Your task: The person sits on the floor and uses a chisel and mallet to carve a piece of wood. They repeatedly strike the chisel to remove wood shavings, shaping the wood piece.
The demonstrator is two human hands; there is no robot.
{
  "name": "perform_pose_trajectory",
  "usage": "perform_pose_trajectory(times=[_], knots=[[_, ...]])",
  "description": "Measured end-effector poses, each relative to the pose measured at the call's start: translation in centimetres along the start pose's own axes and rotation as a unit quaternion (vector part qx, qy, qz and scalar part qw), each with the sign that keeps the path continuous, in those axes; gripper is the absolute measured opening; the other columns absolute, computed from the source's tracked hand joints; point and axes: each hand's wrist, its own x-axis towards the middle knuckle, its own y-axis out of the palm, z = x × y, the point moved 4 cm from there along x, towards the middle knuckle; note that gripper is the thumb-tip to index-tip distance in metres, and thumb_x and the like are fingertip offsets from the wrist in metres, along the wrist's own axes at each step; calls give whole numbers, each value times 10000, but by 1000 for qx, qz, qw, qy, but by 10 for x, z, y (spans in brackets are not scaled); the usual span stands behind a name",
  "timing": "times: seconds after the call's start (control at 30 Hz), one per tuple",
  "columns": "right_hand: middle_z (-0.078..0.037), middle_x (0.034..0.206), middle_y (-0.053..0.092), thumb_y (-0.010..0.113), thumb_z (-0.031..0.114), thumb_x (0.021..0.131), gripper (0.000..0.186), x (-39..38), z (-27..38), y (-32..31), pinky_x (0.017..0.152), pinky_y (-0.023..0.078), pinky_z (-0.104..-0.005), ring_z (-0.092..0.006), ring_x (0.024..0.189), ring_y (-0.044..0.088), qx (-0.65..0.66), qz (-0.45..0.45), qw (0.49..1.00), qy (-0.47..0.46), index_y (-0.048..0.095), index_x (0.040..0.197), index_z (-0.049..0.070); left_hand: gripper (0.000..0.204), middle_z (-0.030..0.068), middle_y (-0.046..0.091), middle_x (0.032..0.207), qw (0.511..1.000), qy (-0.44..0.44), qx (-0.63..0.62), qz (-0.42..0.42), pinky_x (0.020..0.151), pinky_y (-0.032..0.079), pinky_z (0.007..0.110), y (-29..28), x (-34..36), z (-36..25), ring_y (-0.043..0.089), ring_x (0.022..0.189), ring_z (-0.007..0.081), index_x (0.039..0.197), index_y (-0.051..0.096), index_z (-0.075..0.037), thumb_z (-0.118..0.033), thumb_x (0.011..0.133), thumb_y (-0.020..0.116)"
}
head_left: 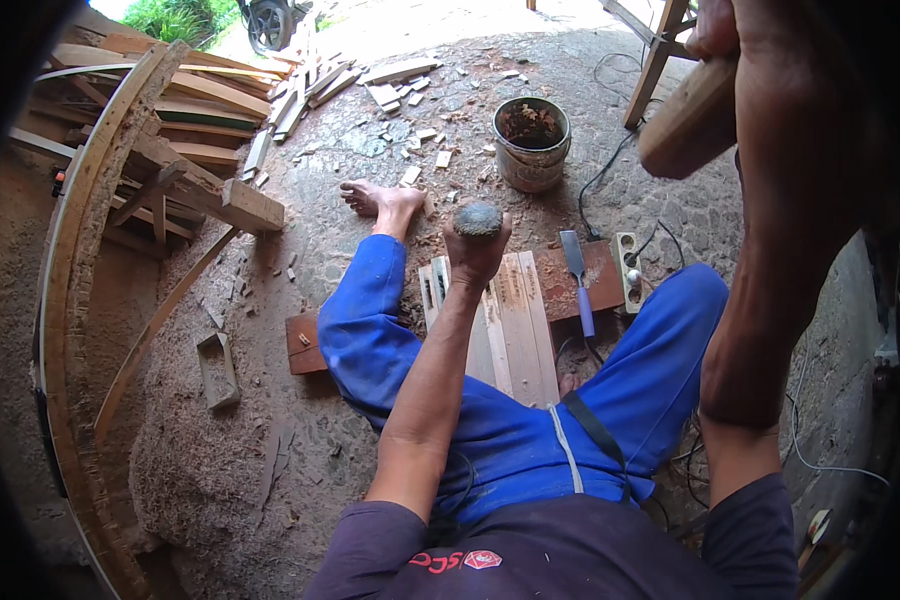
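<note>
The left hand point(477, 256) has its fingers clamped round an upright tool handle point(478, 220) above the boards point(520, 340), the tool's lower end hidden by that hand. High to the right of the boards, the right hand point(722, 30), partly cut off by the picture's edge, has its fingers clamped on a wooden club point(690, 118). A chisel point(584, 305) lies just right of the boards, and a bucket point(532, 172) stands beyond them
</note>
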Motion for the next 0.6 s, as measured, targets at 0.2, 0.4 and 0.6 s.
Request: perform_pose_trajectory(times=[0.2,0.4,0.6], knots=[[-280,968,691,666,50,827,720,-206,-50,94,704,588,-527,-447,812,716,-21,478,864,160,347,1472,48,244,106,722,950,989,56,-139,-7,726,554,375,-1,-29,-17,705,838,271,1057,691,-57,-147,841,763],[-247,1041,706,674,42,843,725,-168,-26,36,783,579,-499,-438,894,711,76,437,878,181,399,1512,99,283,97,723,1062,996,74,27,38,909,465,491,1,-43,-6,676,987,285,1090,708,-100,-228,839,733],[-157,1215,660,685,140,939,702,-8,-19,13,978,426,-396,-255,1107,604,87,-1,995,45,347,1553,170,251,81,729,780,986,-138,-90,39,701,533,370,12,36,25,685,700,202,879,699,-25,-236,812,815]])
